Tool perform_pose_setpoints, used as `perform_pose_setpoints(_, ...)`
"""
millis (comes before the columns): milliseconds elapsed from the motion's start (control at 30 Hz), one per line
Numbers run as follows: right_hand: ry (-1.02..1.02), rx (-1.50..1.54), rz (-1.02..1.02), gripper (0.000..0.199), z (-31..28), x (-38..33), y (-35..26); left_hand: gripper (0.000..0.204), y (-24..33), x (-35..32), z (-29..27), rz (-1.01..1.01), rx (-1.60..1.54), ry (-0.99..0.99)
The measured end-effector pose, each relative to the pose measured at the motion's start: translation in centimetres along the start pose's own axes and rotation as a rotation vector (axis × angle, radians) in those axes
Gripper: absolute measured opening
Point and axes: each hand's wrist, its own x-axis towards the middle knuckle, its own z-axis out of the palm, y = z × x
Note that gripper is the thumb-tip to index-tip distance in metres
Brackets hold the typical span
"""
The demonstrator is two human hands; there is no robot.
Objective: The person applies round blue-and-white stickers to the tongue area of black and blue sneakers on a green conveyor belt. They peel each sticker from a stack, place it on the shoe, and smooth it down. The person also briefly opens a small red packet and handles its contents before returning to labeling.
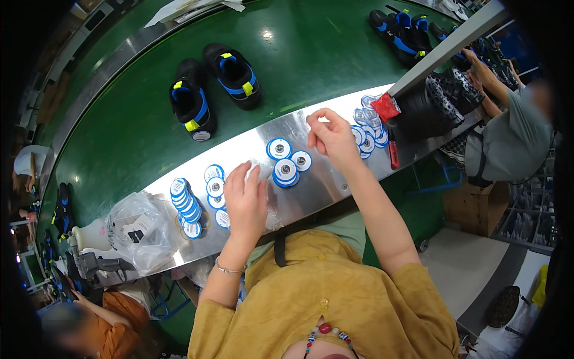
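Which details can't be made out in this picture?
- Head view: whether the right hand pinches something thin at its fingertips; too small to tell.
- Head view: the palm of the left hand and anything beneath it; hidden by the back of the hand.
- Head view: lower faces of the stacked blue-and-white discs; covered by upper ones.
- Head view: the far end of the white sheets; cut off by the upper edge.

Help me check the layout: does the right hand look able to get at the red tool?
Probably yes: the right hand is close by and the red tool lies uncovered. Only low round tags lie between. I can't tell whether the hand holds something.
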Motion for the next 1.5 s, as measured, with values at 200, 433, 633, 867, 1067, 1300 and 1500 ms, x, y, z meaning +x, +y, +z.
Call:
perform_pose_setpoints(200, -0.069, -0.336, 0.0, 0.017, -0.4, -1.6, 2.6, 0.042, 1.4, 3.3, 2.8, 0.107, 0.035, -0.2)
perform_pose_setpoints(433, -0.101, -0.409, 0.022, 0.023, -1.8, -3.8, 2.6, 0.037, 1.1, 3.8, 3.9, -0.002, -0.018, -0.3)
perform_pose_setpoints(633, -0.084, -0.389, -0.019, 0.019, -1.4, -4.7, 4.4, 0.028, 0.6, 4.6, 3.5, -0.149, -0.268, -0.263)
perform_pose_setpoints(867, -0.06, -0.453, -0.102, 0.008, -0.4, -4.7, 5.9, 0.018, 0.6, 4.9, 3.1, -0.295, -0.284, -0.304)
perform_pose_setpoints(1067, -0.054, -0.439, -0.076, 0.01, 0.5, -4.8, 5.4, 0.013, 0.5, 4.8, 2.9, -0.234, -0.343, -0.255)
perform_pose_setpoints(1300, 0.026, -0.383, -0.158, 0.011, 2.1, -5.2, 4.4, 0.014, 0.9, 4.8, 1.8, -0.46, -0.619, -0.227)
perform_pose_setpoints(1500, 0.065, -0.459, -0.247, 0.011, 3.3, -4.9, 4.0, 0.013, 1.6, 4.2, 1.0, -0.505, -0.781, -0.158)
